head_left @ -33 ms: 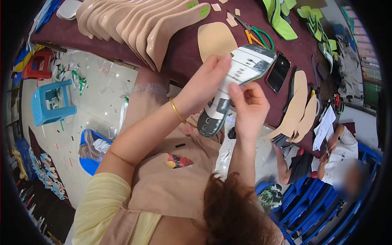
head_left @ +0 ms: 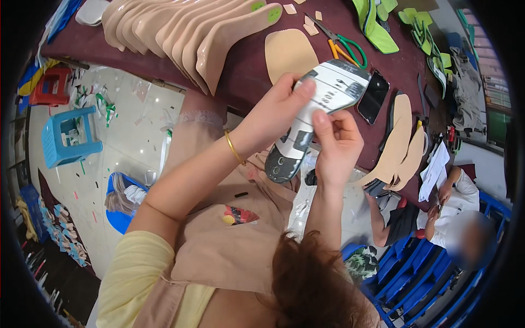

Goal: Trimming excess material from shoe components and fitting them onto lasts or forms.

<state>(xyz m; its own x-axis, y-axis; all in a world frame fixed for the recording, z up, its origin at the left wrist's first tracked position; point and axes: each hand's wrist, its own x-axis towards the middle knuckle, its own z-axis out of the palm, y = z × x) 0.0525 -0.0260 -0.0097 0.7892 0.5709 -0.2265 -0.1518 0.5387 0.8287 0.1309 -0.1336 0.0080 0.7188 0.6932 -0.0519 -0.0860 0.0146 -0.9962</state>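
Over my lap, at the table's edge, I hold a white-and-black shoe insole (head_left: 324,94) slanting, its wide end up to the right and its dark narrow end toward me. My left hand (head_left: 281,104) grips its left edge, thumb on the white face and fingers hidden behind. On the opposite edge, my right hand (head_left: 338,143) pinches it between thumb and curled fingers. Just beyond lies a flat beige rounded piece (head_left: 290,53). A black phone (head_left: 375,97) lies right of the insole. A cutting tool with orange and green handles (head_left: 350,50) rests behind it.
Overlapping beige insoles (head_left: 186,38) line the maroon table (head_left: 240,71) at the far left. Beige pieces (head_left: 402,126) lie at its right edge, lime-green ones (head_left: 377,33) behind. Left on the floor stand a blue stool (head_left: 71,136) and red stool (head_left: 50,87). Another person (head_left: 459,191) sits at right.
The insole has tilted slightly in my hands, so its white face shows more broadly. My right hand has shifted a little; both hands keep their hold.
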